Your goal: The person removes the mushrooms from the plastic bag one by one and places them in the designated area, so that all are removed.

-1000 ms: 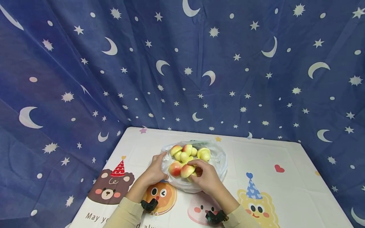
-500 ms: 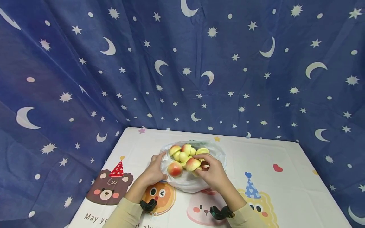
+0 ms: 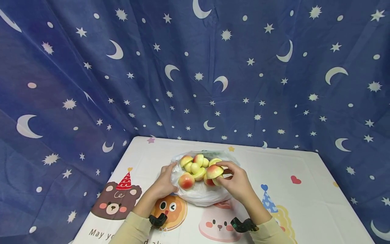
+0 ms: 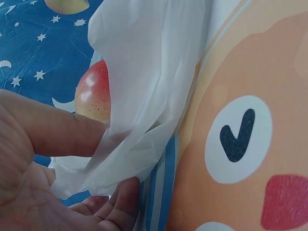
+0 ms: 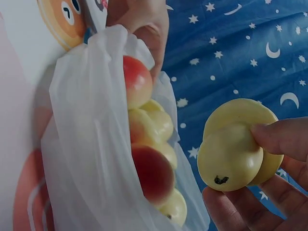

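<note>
A white plastic bag (image 3: 195, 200) lies on the table with several toy mushrooms (image 3: 186, 181) inside, their caps red and yellow and their stems pale. My right hand (image 3: 236, 179) holds one mushroom (image 3: 214, 171) over the right part of the bag. In the right wrist view this mushroom (image 5: 231, 154) is seen from below, its stem toward the camera with a dark mark at the end. At the bag's left side, my left hand (image 3: 165, 182) grips the edge. The left wrist view has the thumb (image 4: 67, 130) on the inner face of the plastic and the other fingers outside.
The tablecloth (image 3: 274, 169) is white with printed cartoon figures. A dark blue curtain (image 3: 195, 67) with moons and stars hangs behind the table and along its left side. Each wrist wears a black camera strap (image 3: 243, 225).
My right hand has lifted the mushroom from among the others and moved it to the right. My left hand has stayed on the bag's edge.
</note>
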{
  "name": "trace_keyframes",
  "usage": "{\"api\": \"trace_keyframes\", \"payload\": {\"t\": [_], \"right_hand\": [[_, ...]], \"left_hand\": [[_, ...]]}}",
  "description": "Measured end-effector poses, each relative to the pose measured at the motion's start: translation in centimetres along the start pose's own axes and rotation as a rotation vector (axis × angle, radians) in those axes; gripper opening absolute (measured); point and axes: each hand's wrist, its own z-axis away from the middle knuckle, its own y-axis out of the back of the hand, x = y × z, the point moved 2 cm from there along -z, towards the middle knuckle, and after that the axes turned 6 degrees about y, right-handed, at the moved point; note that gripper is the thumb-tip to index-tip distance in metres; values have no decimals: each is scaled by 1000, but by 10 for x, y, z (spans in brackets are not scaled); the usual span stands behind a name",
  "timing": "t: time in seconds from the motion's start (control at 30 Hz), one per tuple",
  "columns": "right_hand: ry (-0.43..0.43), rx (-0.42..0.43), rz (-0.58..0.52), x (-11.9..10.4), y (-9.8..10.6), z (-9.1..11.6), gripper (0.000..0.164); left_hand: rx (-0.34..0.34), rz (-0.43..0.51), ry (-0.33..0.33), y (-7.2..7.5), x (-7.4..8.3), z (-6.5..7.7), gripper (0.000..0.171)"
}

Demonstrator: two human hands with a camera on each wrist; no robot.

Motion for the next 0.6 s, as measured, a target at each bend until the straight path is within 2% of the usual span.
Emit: {"api": "trace_keyframes", "payload": {"t": [0.33, 0.6], "right_hand": [[-68, 40, -20, 7, 20, 3, 50], [-105, 83, -1, 16, 44, 5, 48]], "left_hand": [[-2, 0, 3, -1, 0, -2, 115], [-9, 0, 5, 0, 1, 0, 115]]}}
